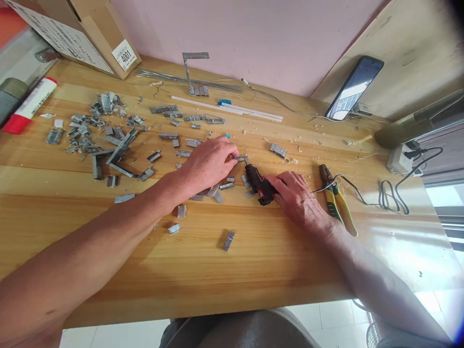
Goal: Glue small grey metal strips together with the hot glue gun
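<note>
Near the middle of the table, my left hand pinches a small grey block between thumb and fingers. The black glue gun is in my right hand, its nozzle at the block's right end. Whether the nozzle touches the block or only sits right beside it, I cannot tell. Several loose grey blocks lie under and around my left hand. One grey block lies alone closer to me, and a joined row of grey pieces rests beyond the glue gun.
Pliers lie right of my right hand, beside the gun's cord. Grey scraps and an angled grey frame spread on the left. Behind are white glue sticks, thin wires, a cardboard box and a leaning phone.
</note>
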Available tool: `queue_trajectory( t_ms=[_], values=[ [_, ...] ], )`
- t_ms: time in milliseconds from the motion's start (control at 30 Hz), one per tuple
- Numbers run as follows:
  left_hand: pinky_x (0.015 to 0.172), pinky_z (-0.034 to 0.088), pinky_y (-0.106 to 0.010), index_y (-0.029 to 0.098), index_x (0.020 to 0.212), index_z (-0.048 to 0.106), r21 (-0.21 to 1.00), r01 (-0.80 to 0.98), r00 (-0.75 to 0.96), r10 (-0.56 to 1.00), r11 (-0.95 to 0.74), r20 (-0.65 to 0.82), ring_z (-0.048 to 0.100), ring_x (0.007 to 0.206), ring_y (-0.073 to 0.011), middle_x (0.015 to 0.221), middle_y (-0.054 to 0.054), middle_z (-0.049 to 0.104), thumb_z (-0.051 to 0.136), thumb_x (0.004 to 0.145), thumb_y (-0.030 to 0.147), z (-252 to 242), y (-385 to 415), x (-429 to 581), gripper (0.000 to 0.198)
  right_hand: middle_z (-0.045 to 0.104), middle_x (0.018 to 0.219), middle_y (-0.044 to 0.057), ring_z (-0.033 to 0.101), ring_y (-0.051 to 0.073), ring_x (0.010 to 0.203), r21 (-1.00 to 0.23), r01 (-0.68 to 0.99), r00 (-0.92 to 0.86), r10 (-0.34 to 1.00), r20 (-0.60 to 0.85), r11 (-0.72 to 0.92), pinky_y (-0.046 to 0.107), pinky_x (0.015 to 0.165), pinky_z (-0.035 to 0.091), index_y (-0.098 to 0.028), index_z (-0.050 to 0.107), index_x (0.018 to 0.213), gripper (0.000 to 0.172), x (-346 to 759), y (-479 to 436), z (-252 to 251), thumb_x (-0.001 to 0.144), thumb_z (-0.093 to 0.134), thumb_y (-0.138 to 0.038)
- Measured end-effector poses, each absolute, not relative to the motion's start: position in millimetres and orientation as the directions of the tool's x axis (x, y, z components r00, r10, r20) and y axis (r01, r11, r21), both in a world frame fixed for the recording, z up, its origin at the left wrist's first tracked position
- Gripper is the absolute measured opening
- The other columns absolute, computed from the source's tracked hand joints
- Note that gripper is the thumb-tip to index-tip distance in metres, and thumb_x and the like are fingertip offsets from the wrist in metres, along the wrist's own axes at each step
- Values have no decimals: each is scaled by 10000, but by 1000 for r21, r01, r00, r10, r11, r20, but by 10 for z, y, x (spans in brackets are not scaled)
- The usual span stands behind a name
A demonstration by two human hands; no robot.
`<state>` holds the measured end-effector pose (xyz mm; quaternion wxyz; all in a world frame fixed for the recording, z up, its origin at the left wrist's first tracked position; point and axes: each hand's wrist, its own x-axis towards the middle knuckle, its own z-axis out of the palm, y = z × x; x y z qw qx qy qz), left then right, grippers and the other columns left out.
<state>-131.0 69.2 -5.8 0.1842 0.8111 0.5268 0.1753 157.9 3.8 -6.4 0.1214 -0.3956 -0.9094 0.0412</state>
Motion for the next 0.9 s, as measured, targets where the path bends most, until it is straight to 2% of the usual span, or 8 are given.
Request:
queue_trajectory(
  t_ms=[133,367,667,900],
  values=[
    [827,524,-365,205,964,777,485,790,382,920,-376,92,665,901,-232,1003,-67,702,696,964,194,-57,695,-1307,82,692,1155,122,643,292,1084,-173,719,-649,739,181,674,443,968,527,-241,611,1497,487,1584,11,-60,1048,514,-79],
    [865,525,-378,199,968,770,482,796,384,921,-367,67,672,944,-245,1011,-76,700,667,976,170,-20,682,-1296,108,686,1144,131,630,293,1029,-149,726,-645,740,191,671,441,933,532,-206,614,1475,430,1615,1,-65,1063,521,-127],
    [836,525,-379,208,957,775,477,799,379,923,-367,75,667,931,-246,1004,-74,695,649,976,163,-37,685,-1290,135,694,1185,120,653,291,1087,-236,709,-647,746,158,665,457,988,544,-256,602,1519,484,1590,49,-34,1057,520,-139],
    [829,510,-381,207,934,773,471,804,380,923,-363,63,670,938,-253,985,-76,695,627,983,149,-17,683,-1279,164,694,1160,119,655,306,1072,-234,736,-608,772,185,635,465,979,549,-267,586,1544,482,1565,106,-53,1073,544,-174]
  ],
)
